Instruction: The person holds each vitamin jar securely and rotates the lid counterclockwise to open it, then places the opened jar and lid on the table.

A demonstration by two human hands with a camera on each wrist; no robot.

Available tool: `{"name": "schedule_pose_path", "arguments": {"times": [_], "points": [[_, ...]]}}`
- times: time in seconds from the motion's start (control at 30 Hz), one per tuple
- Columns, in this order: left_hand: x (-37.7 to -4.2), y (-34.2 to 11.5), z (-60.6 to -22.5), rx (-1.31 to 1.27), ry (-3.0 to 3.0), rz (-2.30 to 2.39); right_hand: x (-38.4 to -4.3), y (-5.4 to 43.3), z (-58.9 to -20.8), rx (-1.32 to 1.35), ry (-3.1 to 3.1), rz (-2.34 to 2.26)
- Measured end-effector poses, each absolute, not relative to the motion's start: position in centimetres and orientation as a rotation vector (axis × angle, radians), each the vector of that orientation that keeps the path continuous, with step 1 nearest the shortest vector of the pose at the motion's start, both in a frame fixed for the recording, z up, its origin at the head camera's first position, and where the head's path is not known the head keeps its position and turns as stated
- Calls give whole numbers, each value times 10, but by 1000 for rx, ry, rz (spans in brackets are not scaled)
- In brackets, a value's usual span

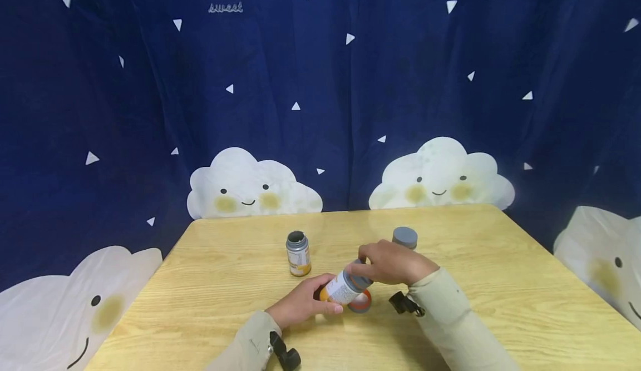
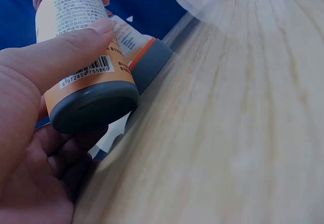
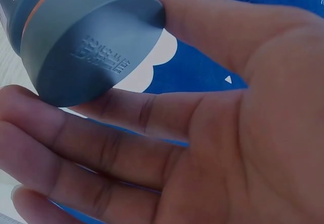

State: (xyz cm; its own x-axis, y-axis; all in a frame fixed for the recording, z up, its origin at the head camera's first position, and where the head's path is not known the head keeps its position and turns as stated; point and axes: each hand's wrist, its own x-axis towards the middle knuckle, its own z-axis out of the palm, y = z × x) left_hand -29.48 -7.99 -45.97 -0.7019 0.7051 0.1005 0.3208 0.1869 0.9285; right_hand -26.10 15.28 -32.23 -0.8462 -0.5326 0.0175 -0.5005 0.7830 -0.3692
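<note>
My left hand (image 1: 305, 302) grips a pill bottle (image 1: 340, 290) round its lower body. The bottle is tilted, with an orange-and-white label, a barcode and a dark grey base (image 2: 93, 107). My right hand (image 1: 390, 261) pinches the bottle's grey cap (image 3: 96, 51) between thumb and fingers. An orange ring shows between cap and bottle neck. Just below the cap, a loose grey lid (image 1: 360, 302) with an orange rim lies inside-up on the table. To the left, an uncapped bottle (image 1: 299, 255) of the same kind stands upright, its dark mouth showing.
Behind my right hand stands another bottle with a grey cap (image 1: 404, 237), its body mostly hidden. The light wooden table (image 1: 225, 282) ends at a dark blue curtain (image 1: 320, 82) printed with clouds. Black camera mounts (image 1: 285, 352) sit on both wrists.
</note>
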Motion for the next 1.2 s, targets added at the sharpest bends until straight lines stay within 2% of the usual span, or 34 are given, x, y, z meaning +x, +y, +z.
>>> {"name": "schedule_pose_path", "arguments": {"times": [1.2], "points": [[-295,-79,-457,922,2134,1549,-260,168,-305,-900,2747,-715]]}}
